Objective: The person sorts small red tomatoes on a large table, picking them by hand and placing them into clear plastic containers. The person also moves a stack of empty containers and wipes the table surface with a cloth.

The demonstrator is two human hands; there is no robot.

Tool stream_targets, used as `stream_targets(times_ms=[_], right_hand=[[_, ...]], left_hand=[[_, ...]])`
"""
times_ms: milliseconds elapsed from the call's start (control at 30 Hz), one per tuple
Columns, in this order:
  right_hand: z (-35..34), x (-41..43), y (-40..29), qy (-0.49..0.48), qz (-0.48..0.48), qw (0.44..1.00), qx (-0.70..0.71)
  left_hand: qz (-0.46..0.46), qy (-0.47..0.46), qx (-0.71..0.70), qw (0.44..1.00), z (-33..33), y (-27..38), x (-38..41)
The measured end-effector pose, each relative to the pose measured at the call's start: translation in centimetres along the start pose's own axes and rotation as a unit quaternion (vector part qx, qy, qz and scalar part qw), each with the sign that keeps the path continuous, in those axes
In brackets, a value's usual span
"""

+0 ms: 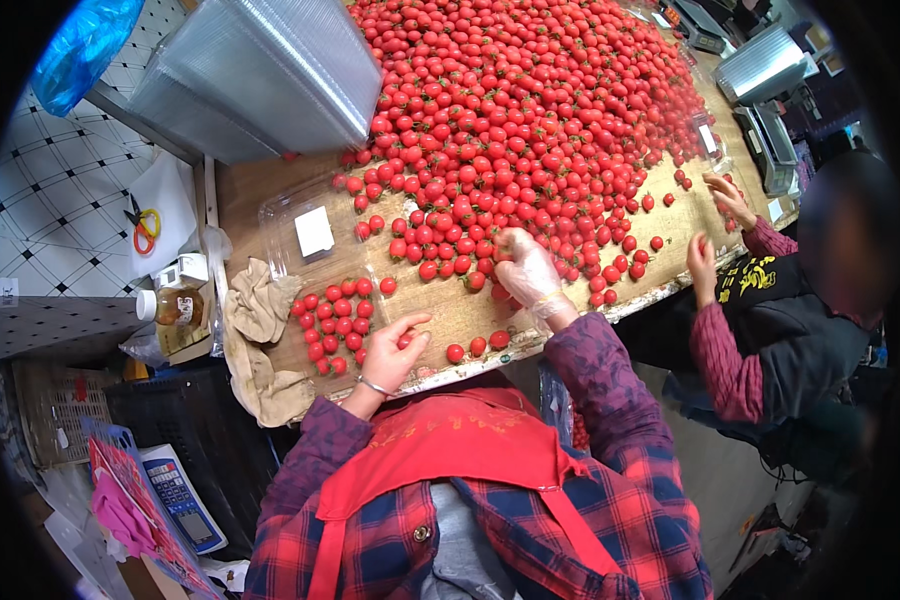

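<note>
A large heap of cherry tomatoes [510, 112] covers much of the wooden table [270, 180]. My right hand [529, 270], in a clear plastic glove, is at the heap's near edge; its fingers are curled, and whether they hold a tomato cannot be told. My bare left hand [396, 354] is beside the open clear plastic clamshell box [307, 292], with a tomato [404, 341] between its thumb and fingers. Rows of tomatoes [343, 307] lie in the box's near half. The far half bears a white label [314, 231]. Three loose tomatoes [478, 346] lie near the table's front edge.
A tall stack of clear plastic boxes [262, 82] stands at the back left. A beige cloth [259, 311] lies at the left corner, near scissors [144, 229] and a capped bottle [171, 307]. A co-worker [787, 337] is at the right, near a scale [769, 146].
</note>
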State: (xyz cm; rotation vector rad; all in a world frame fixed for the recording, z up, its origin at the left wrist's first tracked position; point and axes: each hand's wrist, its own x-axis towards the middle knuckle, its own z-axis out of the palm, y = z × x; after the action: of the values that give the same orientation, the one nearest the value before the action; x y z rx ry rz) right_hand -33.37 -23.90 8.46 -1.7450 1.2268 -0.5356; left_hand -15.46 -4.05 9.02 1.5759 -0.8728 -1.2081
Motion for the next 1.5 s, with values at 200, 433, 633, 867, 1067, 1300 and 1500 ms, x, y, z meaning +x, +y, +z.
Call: stream_targets(times_ms=[200, 433, 633, 867, 1067, 1300, 1500], right_hand=[[3.0, 2.8, -0.9, -0.040, -0.153, 0.970, -0.186], [4.6, 3.8, -1.6, -0.134, -0.090, 0.943, -0.290], [3.7, 2.9, -1.7, -0.215, -0.100, 0.899, -0.367], [2.7, -0.3, -6.8, -0.201, 0.180, 0.948, 0.167], [7.9, -5.7, -6.4, -0.347, 0.269, 0.736, 0.515], [10.6, -7.6, -6.9, -0.384, 0.262, 0.650, 0.601], [11.7, -8.7, -7.1, -0.359, 0.230, 0.723, 0.543]], left_hand=[[-0.080, 0.005, -0.202, 0.976, -4.0, -0.8, -1.3], [-0.083, 0.092, -0.342, 0.931, -9.2, -0.5, -3.6], [-0.081, 0.189, -0.359, 0.910, -12.5, -1.9, -5.7], [-0.030, 0.180, -0.334, 0.925, -13.6, -2.5, -7.0], [0.045, 0.206, -0.071, 0.975, -12.0, -2.2, -6.7], [0.112, 0.176, 0.031, 0.978, -11.5, -0.6, -6.9], [0.034, 0.141, -0.161, 0.976, -10.9, -0.3, -7.5]])
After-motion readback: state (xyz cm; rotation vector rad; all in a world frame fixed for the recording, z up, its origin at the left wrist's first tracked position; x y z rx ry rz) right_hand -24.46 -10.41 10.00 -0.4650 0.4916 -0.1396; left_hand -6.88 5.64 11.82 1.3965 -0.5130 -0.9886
